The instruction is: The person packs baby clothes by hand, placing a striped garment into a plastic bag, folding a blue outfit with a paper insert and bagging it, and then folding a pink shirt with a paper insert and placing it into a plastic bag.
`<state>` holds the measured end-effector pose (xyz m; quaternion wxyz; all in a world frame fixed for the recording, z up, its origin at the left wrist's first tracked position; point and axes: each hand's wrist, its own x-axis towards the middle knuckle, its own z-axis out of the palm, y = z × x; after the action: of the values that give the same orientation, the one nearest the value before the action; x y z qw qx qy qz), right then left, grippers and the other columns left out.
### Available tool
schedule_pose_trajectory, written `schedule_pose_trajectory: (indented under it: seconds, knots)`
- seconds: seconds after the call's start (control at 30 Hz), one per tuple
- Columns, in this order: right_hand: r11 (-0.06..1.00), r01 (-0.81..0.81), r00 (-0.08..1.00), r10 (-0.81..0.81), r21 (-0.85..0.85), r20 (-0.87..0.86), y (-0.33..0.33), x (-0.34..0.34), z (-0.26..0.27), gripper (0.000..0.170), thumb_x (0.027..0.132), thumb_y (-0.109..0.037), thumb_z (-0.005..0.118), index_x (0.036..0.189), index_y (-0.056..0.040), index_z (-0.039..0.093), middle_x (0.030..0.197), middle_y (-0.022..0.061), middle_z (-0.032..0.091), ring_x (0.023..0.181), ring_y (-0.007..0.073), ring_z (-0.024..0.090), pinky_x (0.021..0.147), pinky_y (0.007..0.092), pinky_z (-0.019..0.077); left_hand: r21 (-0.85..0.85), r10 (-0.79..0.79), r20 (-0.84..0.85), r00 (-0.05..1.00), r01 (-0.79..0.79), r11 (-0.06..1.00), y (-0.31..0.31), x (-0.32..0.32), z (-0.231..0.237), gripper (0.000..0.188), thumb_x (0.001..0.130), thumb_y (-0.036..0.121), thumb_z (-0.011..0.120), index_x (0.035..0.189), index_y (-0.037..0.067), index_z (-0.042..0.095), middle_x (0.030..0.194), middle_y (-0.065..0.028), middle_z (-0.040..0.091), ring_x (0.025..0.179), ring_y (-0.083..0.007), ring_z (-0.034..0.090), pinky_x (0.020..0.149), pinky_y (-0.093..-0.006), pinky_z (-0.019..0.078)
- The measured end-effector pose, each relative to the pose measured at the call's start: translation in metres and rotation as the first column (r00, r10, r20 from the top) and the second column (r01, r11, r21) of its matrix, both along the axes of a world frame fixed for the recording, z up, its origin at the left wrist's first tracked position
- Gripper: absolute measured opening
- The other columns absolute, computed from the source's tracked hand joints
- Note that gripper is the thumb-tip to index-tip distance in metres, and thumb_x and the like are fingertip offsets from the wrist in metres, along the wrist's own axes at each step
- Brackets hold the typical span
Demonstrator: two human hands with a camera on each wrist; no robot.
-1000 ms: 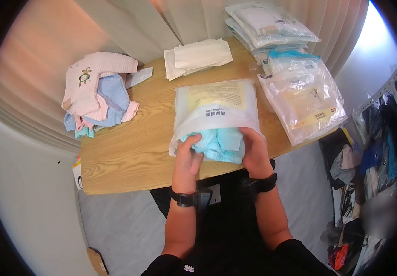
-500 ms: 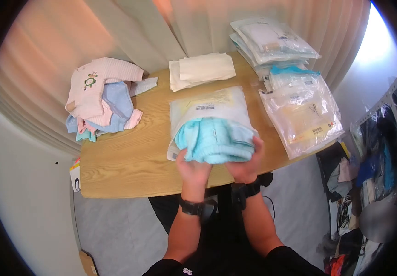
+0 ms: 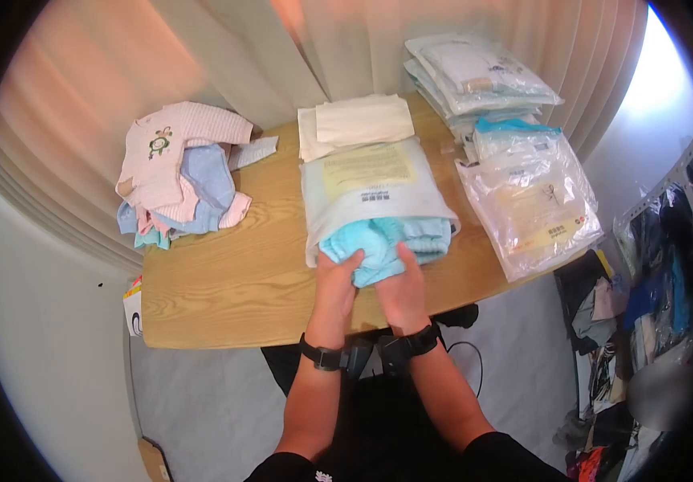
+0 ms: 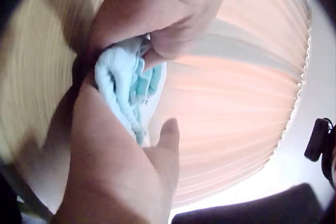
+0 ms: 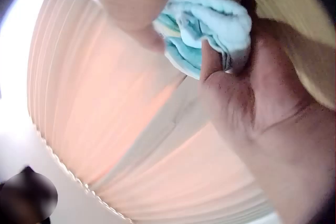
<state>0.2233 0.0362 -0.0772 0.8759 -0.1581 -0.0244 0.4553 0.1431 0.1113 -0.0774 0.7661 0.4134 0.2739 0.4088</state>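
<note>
A folded turquoise knit garment [image 3: 370, 245] lies partly inside a translucent printed plastic bag [image 3: 354, 210], and its near end sticks out of the bag's mouth. My left hand [image 3: 337, 281] grips the left part of that end, thumb on top. Close beside it, my right hand [image 3: 404, 291] holds the same end from the near side with its thumb over the cloth. Both wrist views show the garment's bunched layers [image 4: 118, 77] between the hands; the fingers beneath the cloth are hidden.
Folded pink and blue baby clothes [image 3: 178, 173] are piled at the table's left. White sheets [image 3: 362, 124] lie behind the bag. Bagged garments [image 3: 479, 68] are stacked at the back right, with more clear bags [image 3: 535, 209] in front. The wooden table's [image 3: 218, 305] near edge is below my hands.
Half a second ago the garment's end was lifted and spread wide at the bag mouth; now it is lower and bunched. My right hand has moved left, closer to my left hand.
</note>
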Motion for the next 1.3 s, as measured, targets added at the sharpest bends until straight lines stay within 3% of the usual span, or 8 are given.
schedule_pose_trajectory:
  seconds: [0.13, 0.37, 0.63, 0.93, 1.03, 1.13, 1.23, 1.3]
  knots:
    - [0.975, 0.018, 0.993, 0.008, -0.223, 0.115, -0.006, -0.003, -0.008, 0.052, 0.084, 0.005, 0.068, 0.133, 0.0007, 0.050, 0.127, 0.0075, 0.058, 0.114, 0.0197, 0.058, 0.096, 0.0338, 0.0473, 0.195, -0.103, -0.370, 0.923, 0.185, 0.963, 0.001, -0.013, 0.006, 0.054, 0.088, -0.001, 0.064, 0.138, -0.001, 0.043, 0.129, -0.0140, 0.059, 0.119, -0.0254, 0.057, 0.096, -0.0360, 0.0482]
    - [0.908, 0.142, 0.960, -0.029, -0.395, 0.278, -0.010, -0.006, -0.011, 0.049, 0.080, 0.010, 0.062, 0.128, -0.0009, 0.054, 0.120, 0.0059, 0.061, 0.108, 0.0204, 0.061, 0.091, 0.0328, 0.0501, 0.870, 0.581, -0.447, 0.680, 0.180, 0.459, -0.002, 0.006, 0.036, 0.038, 0.088, 0.010, 0.063, 0.120, -0.007, 0.054, 0.116, -0.0298, 0.059, 0.111, -0.0465, 0.056, 0.095, -0.0440, 0.0454]
    - [0.965, 0.112, 0.985, -0.077, -0.239, 0.153, -0.014, -0.003, -0.014, 0.055, 0.079, 0.009, 0.066, 0.132, 0.0025, 0.051, 0.127, 0.0086, 0.058, 0.113, 0.0217, 0.058, 0.095, 0.0350, 0.0471, 0.277, 0.229, -0.256, 0.939, -0.156, 0.948, 0.043, 0.027, 0.015, 0.037, 0.098, 0.021, 0.050, 0.123, -0.005, 0.056, 0.128, -0.0230, 0.059, 0.116, -0.0357, 0.058, 0.094, -0.0423, 0.0476]
    - [0.984, -0.100, 0.988, 0.117, 0.148, -0.105, -0.021, 0.015, -0.018, 0.059, 0.087, -0.005, 0.064, 0.142, -0.0017, 0.041, 0.138, 0.0080, 0.051, 0.129, 0.0267, 0.048, 0.108, 0.0423, 0.0392, -0.389, 0.026, 0.003, 1.000, -0.023, 0.921, 0.049, 0.012, 0.019, 0.046, 0.095, 0.016, 0.049, 0.136, -0.005, 0.046, 0.135, -0.0215, 0.054, 0.120, -0.0310, 0.056, 0.100, -0.0407, 0.0475]
    - [0.954, -0.168, 0.974, 0.200, 0.250, -0.110, -0.024, 0.022, -0.002, 0.063, 0.087, -0.006, 0.063, 0.144, -0.0029, 0.038, 0.141, 0.0090, 0.049, 0.132, 0.0281, 0.046, 0.110, 0.0445, 0.0373, -0.148, -0.246, 0.376, 0.893, 0.320, 0.936, 0.052, -0.006, 0.016, 0.045, 0.092, 0.014, 0.054, 0.132, -0.005, 0.052, 0.130, -0.0220, 0.058, 0.120, -0.0314, 0.057, 0.098, -0.0416, 0.0485]
    - [0.952, -0.189, 0.977, 0.206, 0.239, -0.047, -0.019, 0.028, 0.001, 0.063, 0.086, -0.004, 0.063, 0.144, -0.0033, 0.038, 0.140, 0.0097, 0.049, 0.131, 0.0285, 0.046, 0.111, 0.0449, 0.0375, 0.311, -0.096, -0.306, 0.947, 0.195, 0.930, 0.049, -0.002, 0.015, 0.044, 0.087, 0.016, 0.061, 0.126, -0.003, 0.058, 0.125, -0.0229, 0.062, 0.117, -0.0352, 0.059, 0.100, -0.0420, 0.0470]
    - [0.969, -0.175, 0.984, 0.179, 0.175, -0.006, -0.011, 0.032, 0.005, 0.060, 0.085, -0.001, 0.062, 0.141, -0.0026, 0.042, 0.138, 0.0098, 0.051, 0.129, 0.0289, 0.049, 0.110, 0.0449, 0.0389, 0.880, 0.320, -0.448, 0.835, 0.349, 0.321, 0.046, 0.011, 0.034, 0.047, 0.084, 0.023, 0.067, 0.123, -0.002, 0.061, 0.122, -0.0228, 0.064, 0.115, -0.0379, 0.060, 0.100, -0.0421, 0.0465]
    - [0.973, -0.170, 0.984, 0.175, 0.159, -0.020, -0.005, 0.031, 0.008, 0.058, 0.084, 0.001, 0.060, 0.139, -0.0017, 0.043, 0.136, 0.0106, 0.053, 0.127, 0.0291, 0.051, 0.109, 0.0449, 0.0403, 0.857, 0.290, -0.471, 0.833, 0.354, 0.375, 0.054, 0.016, 0.018, 0.050, 0.082, 0.028, 0.070, 0.123, -0.001, 0.062, 0.123, -0.0223, 0.064, 0.116, -0.0380, 0.059, 0.099, -0.0420, 0.0466]
